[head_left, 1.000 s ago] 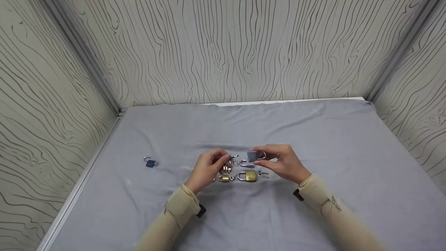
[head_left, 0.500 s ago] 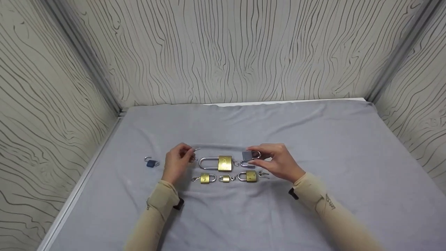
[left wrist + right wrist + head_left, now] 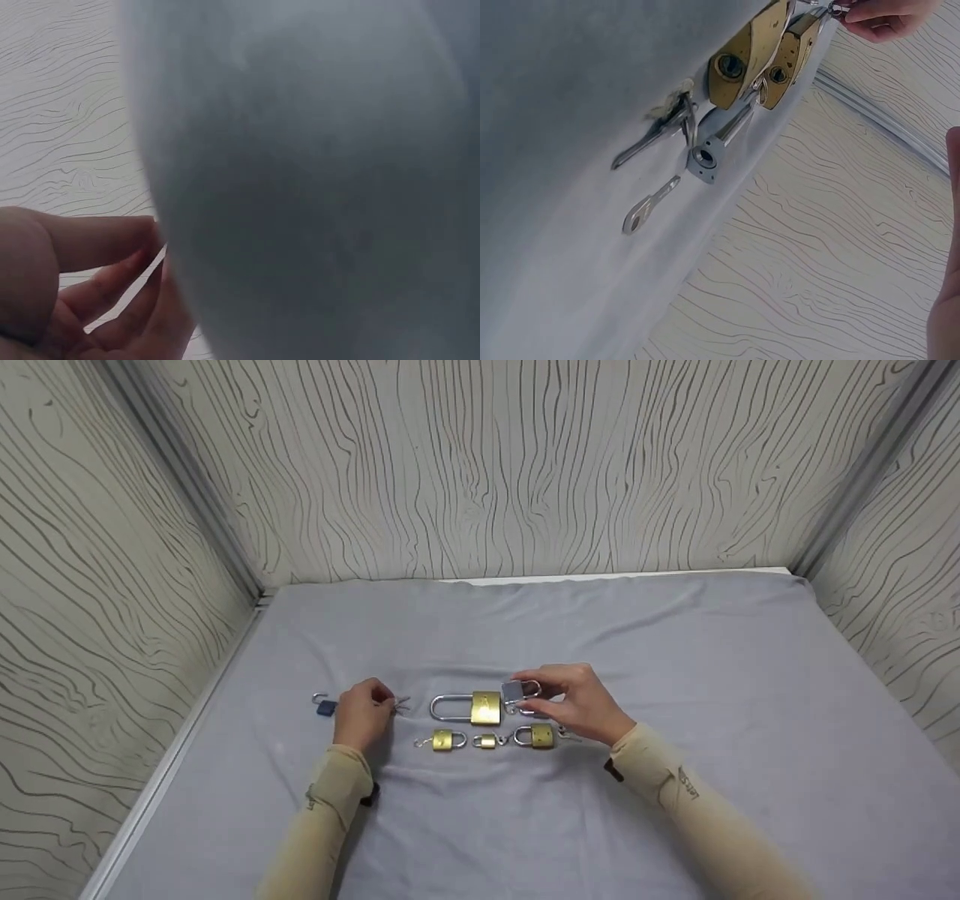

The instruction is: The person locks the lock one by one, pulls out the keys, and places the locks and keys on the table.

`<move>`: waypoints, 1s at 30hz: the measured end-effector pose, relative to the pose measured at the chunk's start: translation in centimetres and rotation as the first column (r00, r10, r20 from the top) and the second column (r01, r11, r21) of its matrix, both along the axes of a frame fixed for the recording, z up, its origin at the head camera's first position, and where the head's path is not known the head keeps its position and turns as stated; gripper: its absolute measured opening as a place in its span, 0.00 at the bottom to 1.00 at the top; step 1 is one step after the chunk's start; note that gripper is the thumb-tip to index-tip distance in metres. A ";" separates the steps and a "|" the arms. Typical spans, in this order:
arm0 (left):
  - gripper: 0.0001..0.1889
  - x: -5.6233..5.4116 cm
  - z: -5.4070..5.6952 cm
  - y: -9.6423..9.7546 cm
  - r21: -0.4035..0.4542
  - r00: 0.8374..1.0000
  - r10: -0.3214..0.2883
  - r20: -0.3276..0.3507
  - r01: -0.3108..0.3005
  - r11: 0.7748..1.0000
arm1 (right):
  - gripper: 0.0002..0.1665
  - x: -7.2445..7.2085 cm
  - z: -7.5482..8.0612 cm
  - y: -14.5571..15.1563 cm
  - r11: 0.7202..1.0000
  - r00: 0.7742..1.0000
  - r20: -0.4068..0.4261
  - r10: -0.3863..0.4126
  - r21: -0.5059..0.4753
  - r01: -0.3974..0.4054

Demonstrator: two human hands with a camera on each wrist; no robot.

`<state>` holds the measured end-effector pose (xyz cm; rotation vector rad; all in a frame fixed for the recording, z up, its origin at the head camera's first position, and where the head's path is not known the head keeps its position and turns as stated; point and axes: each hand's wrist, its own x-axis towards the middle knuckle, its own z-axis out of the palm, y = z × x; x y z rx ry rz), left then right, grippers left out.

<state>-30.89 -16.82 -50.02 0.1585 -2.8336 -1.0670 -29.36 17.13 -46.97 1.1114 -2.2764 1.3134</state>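
Note:
My left hand [image 3: 365, 712] pinches a few small keys [image 3: 402, 704] low over the cloth, between the blue padlock [image 3: 325, 708] and the large brass padlock [image 3: 486, 709]. In the left wrist view its thumb and fingertips meet, but the cloth's edge hides what they hold. My right hand [image 3: 576, 701] grips a grey padlock [image 3: 512, 692] between thumb and fingers, shackle toward the palm. That padlock is close to the large brass one's right end. A second grey padlock [image 3: 705, 159] lies under this hand, partly covered in the head view.
In a front row lie a small brass padlock [image 3: 442, 740], a tiny one [image 3: 488, 741] and a medium one [image 3: 541, 736], with keys beside them. A loose key [image 3: 649, 206] shows in the right wrist view. Patterned walls [image 3: 510, 472] enclose the cloth-covered table [image 3: 712, 660].
My left hand has moved left with the keys, from over the large brass padlock to beside the blue one. My right hand has shifted slightly left, still holding the grey padlock.

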 end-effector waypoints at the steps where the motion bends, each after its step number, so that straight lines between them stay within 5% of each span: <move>1: 0.02 0.0 0.0 0.1 -0.007 1.000 -0.001 -0.002 0.001 1.000 | 0.19 -0.1 0.0 -0.3 1.000 1.000 0.011 -0.007 0.007 0.007; 3: 0.03 0.2 0.2 0.4 -0.003 0.999 -0.028 -0.026 0.028 1.000 | 0.19 -0.3 0.0 -1.0 0.999 0.999 0.044 -0.026 0.024 0.025; 6: 0.11 0.6 0.5 1.2 0.035 0.982 -0.159 -0.099 0.163 0.986 | 0.19 -0.7 -0.1 -2.6 0.997 0.995 0.083 -0.060 0.060 0.055; 8: 0.18 1.0 0.7 1.9 0.042 0.944 -0.288 -0.161 0.298 0.954 | 0.19 -1.0 -0.2 -4.0 0.995 0.992 0.104 -0.069 0.079 0.061; 11: 0.25 1.5 1.2 3.2 -0.012 0.861 -0.448 -0.240 0.459 0.888 | 0.19 -1.3 -0.2 -6.0 0.995 0.991 0.123 -0.051 0.090 0.040; 14: 0.24 1.7 1.5 4.2 -0.123 0.788 -0.519 -0.331 0.509 0.852 | 0.18 -1.5 -0.3 -7.7 0.996 0.991 0.131 -0.031 0.092 0.019; 17: 0.21 1.7 1.6 4.5 -0.180 0.755 -0.518 -0.401 0.489 0.853 | 0.16 -1.7 -0.5 -9.0 0.995 0.991 0.129 -0.036 0.093 0.024; 24: 0.23 1.5 1.3 3.4 -0.190 0.774 -0.497 -0.393 0.461 0.867 | 0.21 -1.8 -1.4 -9.9 0.987 0.979 0.201 -0.031 0.158 -0.002; 30: 0.16 0.8 0.7 1.6 -0.170 0.858 -0.452 -0.244 0.421 0.891 | 0.26 -1.6 -1.8 -9.3 0.977 0.961 0.277 -0.014 0.208 -0.046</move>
